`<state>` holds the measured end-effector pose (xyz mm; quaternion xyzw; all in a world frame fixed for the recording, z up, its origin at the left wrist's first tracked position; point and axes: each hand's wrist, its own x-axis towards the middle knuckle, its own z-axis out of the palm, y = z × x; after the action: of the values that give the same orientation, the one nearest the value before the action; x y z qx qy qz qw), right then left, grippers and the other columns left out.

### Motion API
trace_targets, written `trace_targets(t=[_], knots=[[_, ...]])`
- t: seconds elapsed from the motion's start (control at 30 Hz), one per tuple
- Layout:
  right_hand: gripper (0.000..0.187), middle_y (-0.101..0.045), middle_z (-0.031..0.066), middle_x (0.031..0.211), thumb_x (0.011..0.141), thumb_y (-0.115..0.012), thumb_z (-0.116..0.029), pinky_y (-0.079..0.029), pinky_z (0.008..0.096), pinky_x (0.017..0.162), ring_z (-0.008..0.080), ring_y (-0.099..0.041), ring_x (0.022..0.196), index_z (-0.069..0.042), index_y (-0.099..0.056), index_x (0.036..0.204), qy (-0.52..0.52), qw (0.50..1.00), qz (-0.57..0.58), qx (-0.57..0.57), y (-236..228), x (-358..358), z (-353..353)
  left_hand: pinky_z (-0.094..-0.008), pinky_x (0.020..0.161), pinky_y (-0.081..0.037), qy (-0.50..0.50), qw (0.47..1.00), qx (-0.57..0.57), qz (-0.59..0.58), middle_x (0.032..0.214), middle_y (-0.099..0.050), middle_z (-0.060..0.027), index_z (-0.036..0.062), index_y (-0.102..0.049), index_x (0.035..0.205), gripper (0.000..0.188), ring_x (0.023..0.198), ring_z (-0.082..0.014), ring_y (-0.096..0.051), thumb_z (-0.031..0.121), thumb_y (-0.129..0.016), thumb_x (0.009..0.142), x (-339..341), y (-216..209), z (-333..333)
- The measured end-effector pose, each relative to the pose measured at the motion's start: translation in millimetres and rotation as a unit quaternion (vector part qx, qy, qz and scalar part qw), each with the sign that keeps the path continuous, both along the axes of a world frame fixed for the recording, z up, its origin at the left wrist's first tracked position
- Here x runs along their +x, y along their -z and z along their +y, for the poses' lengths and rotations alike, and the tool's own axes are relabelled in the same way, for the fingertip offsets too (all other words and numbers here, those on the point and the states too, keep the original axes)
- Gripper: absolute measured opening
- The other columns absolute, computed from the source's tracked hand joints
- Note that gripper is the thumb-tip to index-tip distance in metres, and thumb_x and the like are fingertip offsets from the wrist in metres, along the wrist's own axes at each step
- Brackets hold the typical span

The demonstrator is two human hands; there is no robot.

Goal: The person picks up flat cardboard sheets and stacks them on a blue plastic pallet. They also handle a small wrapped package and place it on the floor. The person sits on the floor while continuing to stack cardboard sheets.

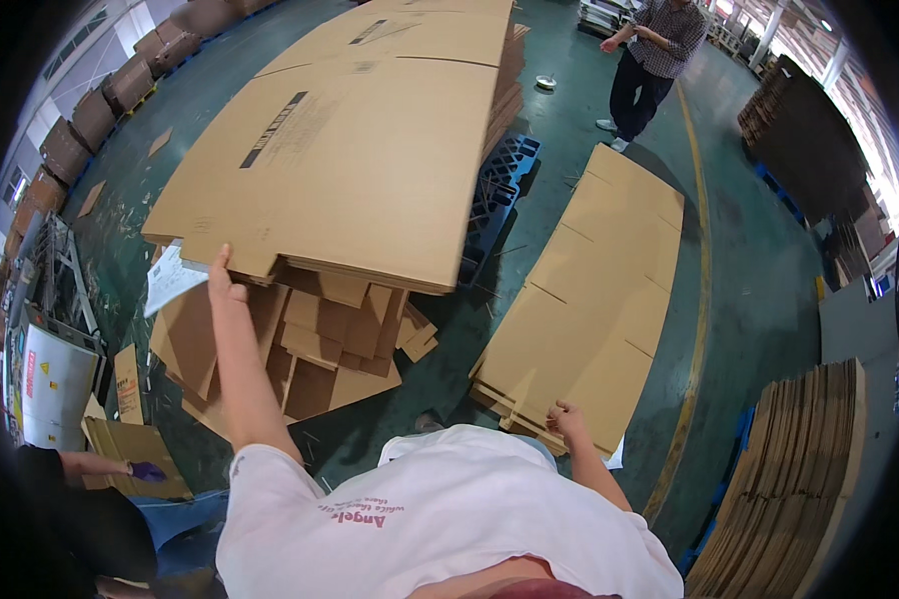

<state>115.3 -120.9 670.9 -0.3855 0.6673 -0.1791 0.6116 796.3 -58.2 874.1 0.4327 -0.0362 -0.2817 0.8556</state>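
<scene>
My left hand (227,280) is at the near left corner of a tall stack of flat brown cardboard sheets (370,170). Its fingers close around the edge of a notched flap there, though part of the grip is hidden. Beside it, a white printed paper (173,280) pokes out from under the sheets. On my other side, my right hand (567,421) is held with curled fingers above the near end of a lower stack of cardboard sheets (599,290). Nothing shows in that hand.
Loose cardboard pieces (340,329) lie below the tall stack, beside a blue pallet (499,190). Beyond the lower stack stands a person (654,55). Another person's gloved hand (148,471) appears at lower left. Upright cardboard bundles (784,479) stand at right.
</scene>
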Motion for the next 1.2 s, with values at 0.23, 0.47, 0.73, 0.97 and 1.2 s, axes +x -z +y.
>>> trace_targets(t=[0.23,0.47,0.73,0.97,1.2], knots=[[0.046,-0.058,0.0092,0.079,0.08,-0.054,-0.016,-0.05,0.0312,0.057,0.0179,-0.057,0.062,0.003,-0.042,0.121,-0.001,0.995,-0.056,-0.082,-34.0,38.8,-69.3,-0.0363,0.086,-0.044,-0.029,0.999,-0.027,0.007,0.114,-0.052,-0.0083,0.0032,-0.044,0.119,0.04,0.101,-0.023,-0.052,0.01,-0.056,0.082,-136.7,16.2,-23.5],[0.066,-0.046,0.0125,0.12,0.08,-0.048,-0.052,-0.045,0.0373,0.079,0.0195,-0.044,0.108,-0.006,-0.038,0.125,-0.044,0.939,-0.327,-0.096,-191.8,151.5,-164.7,-0.0381,0.087,-0.044,-0.017,0.998,-0.048,0.024,0.113,-0.052,-0.0089,0.004,-0.044,0.118,0.042,0.102,-0.0238,-0.051,0.008,-0.058,0.079,-131.7,4.7,-25.8],[0.049,-0.053,0.0139,0.108,0.073,-0.063,-0.026,-0.046,0.0386,0.082,0.0246,-0.054,0.096,-0.001,-0.047,0.112,-0.135,0.884,-0.435,-0.106,-337.5,208.7,-192.8,-0.0392,0.083,-0.047,0.026,0.992,-0.127,-0.008,0.108,-0.054,-0.0087,0.0038,-0.048,0.11,0.033,0.1,-0.0207,-0.052,0.017,-0.057,0.082,-111.9,-127.0,-20.6],[0.065,-0.025,0.0312,0.128,0.083,-0.051,-0.035,-0.043,0.0524,0.089,0.0462,-0.033,0.117,0.008,-0.025,0.125,-0.171,0.802,-0.562,-0.106,-444.3,225.3,-235.9,-0.0502,0.084,-0.044,0.138,0.97,-0.129,-0.15,0.109,-0.052,-0.0176,-0.002,-0.048,0.107,0.037,0.102,-0.0316,-0.05,0.029,-0.049,0.087,-114.3,-288.7,-42.0],[0.081,-0.014,0.0334,0.132,0.083,-0.052,-0.038,-0.043,0.0498,0.09,0.0471,-0.027,0.12,0.005,-0.004,0.131,-0.133,0.799,-0.586,0.025,-493.4,228.6,-260.4,-0.0534,0.086,-0.04,0.159,0.959,-0.083,-0.218,0.113,-0.05,-0.0156,0.0022,-0.047,0.11,0.037,0.106,-0.0324,-0.047,0.031,-0.048,0.088,-83.7,-326.8,-76.1]])
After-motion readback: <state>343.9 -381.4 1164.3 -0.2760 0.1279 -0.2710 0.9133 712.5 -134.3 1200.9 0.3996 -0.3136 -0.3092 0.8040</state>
